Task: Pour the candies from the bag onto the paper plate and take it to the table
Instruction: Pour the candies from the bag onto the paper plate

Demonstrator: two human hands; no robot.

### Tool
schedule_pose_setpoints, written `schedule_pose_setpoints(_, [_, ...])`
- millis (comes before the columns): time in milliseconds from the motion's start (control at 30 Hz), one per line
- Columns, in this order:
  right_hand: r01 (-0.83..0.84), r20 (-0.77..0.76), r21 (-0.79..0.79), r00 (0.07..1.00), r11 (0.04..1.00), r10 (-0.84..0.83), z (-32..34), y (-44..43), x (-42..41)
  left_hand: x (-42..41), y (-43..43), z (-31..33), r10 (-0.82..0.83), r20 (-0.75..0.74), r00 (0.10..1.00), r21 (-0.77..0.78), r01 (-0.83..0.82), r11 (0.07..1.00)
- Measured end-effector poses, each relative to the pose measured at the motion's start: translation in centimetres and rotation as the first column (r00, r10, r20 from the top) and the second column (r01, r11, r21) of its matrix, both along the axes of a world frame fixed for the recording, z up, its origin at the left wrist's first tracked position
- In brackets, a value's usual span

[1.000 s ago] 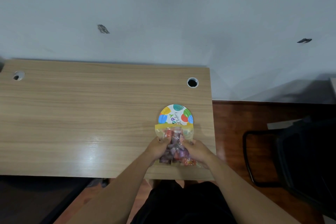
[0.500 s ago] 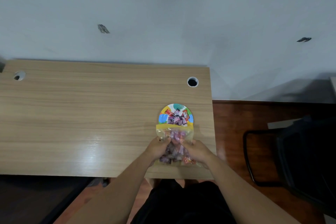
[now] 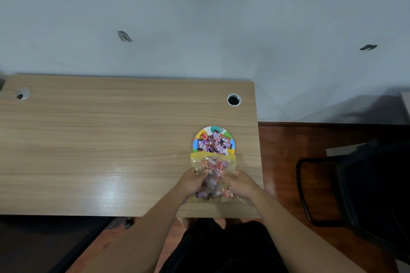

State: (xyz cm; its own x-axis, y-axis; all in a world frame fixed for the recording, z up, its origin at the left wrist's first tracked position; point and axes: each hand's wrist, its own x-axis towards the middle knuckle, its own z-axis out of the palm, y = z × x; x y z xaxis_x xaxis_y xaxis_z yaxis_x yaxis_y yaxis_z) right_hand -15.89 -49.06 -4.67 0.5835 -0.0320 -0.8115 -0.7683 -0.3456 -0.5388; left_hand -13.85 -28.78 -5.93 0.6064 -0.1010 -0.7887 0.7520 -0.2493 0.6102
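- Candies [image 3: 213,142] already heap on the paper plate [image 3: 231,151], just beyond the hands; more remain inside the bag [image 3: 213,162], so pouring looks partway done and the carry is not begun.
- Left hand [image 3: 191,182] is curled closed around the bag's left side.
- Right hand [image 3: 241,184] grips its right side, the bag's yellow mouth touching the plate's near rim.

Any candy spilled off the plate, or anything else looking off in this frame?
Nothing stands out. The candies sit piled on the paper plate, none visible on the desk around it. The bag, still part full, is held over the plate's near edge by the left hand and right hand.
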Motion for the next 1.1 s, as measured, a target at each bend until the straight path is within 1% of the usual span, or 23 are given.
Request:
schedule_pose_setpoints(200, [0.037,0.001,0.001,0.999,0.999,-0.037,0.4,0.1,0.0,-0.3,0.4,-0.1,0.018,0.030,0.999,-0.028,-0.017,0.999])
schedule_pose_setpoints(267, [0.020,-0.019,-0.001,1.000,1.000,-0.020,0.2,0.0,-0.1,-0.4,0.4,-0.2,0.041,0.036,0.998,-0.025,-0.040,0.999])
schedule_pose_setpoints(400, [0.018,-0.017,0.026,1.000,1.000,-0.017,-1.3,-0.2,-0.1,-0.6,0.3,-0.2,0.087,0.031,0.996,-0.025,-0.086,0.996])
schedule_pose_setpoints(433, [0.014,-0.005,0.017,1.000,1.000,-0.014,-0.8,0.0,0.0,-0.6,0.3,-0.2,0.094,0.027,0.995,-0.025,-0.093,0.995])
schedule_pose_setpoints(567, [0.038,0.008,0.022,0.999,0.999,-0.038,0.0,0.3,-0.1,-0.6,0.4,-0.2,0.122,-0.026,0.992,-0.021,-0.123,0.992])
schedule_pose_setpoints(867, [0.019,0.027,0.045,0.999,0.999,-0.020,0.4,-0.1,0.0,-0.4,0.1,0.3,0.185,-0.099,0.978,-0.029,-0.189,0.982])
schedule_pose_setpoints(1100, [0.015,0.028,0.034,0.999,0.999,-0.016,-1.2,-1.0,-0.3,-0.3,0.4,1.1,0.199,-0.154,0.968,-0.049,-0.209,0.977])
